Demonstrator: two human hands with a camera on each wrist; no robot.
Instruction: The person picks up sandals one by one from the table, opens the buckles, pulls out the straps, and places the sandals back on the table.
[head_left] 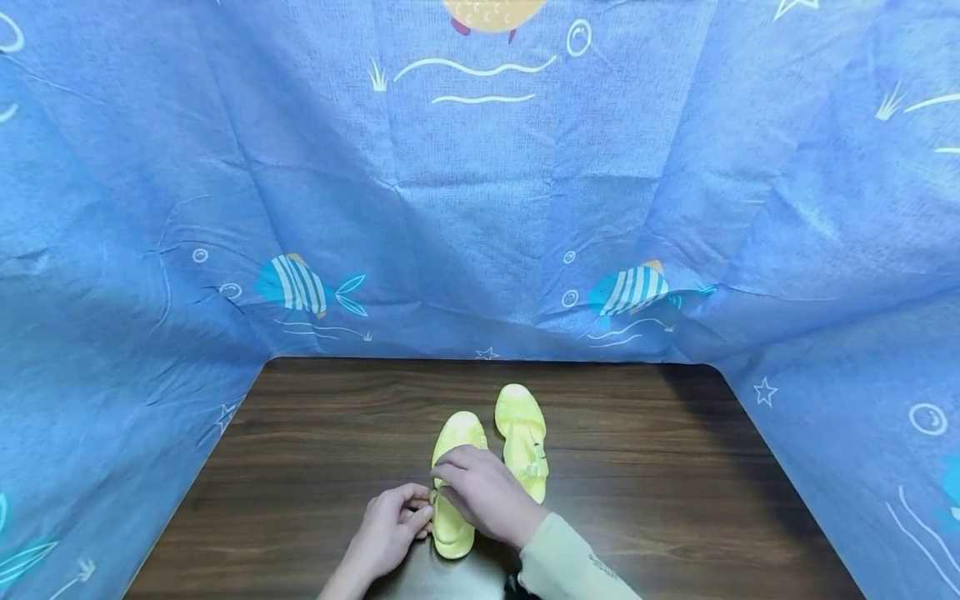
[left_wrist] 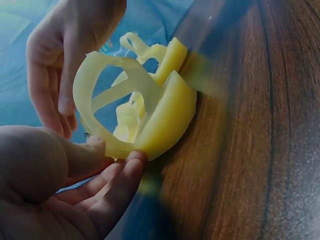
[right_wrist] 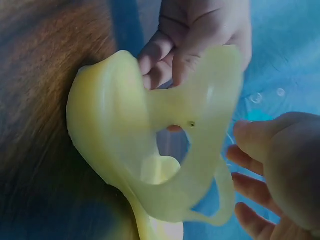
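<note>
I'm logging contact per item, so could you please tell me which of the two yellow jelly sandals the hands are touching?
The nearer, left-hand yellow jelly sandal: both the left hand and right hand work at its strap. The other sandal lies untouched beside it.

Two soft yellow rubber sandals: one (head_left: 453, 483) under the hands, one (head_left: 522, 440) just beside it. Two bare hands: the left hand (head_left: 390, 527) and the right hand (head_left: 483, 492). One dark brown wooden worktop (head_left: 675, 500). One blue fish-printed cloth backdrop (head_left: 480, 208).
</note>
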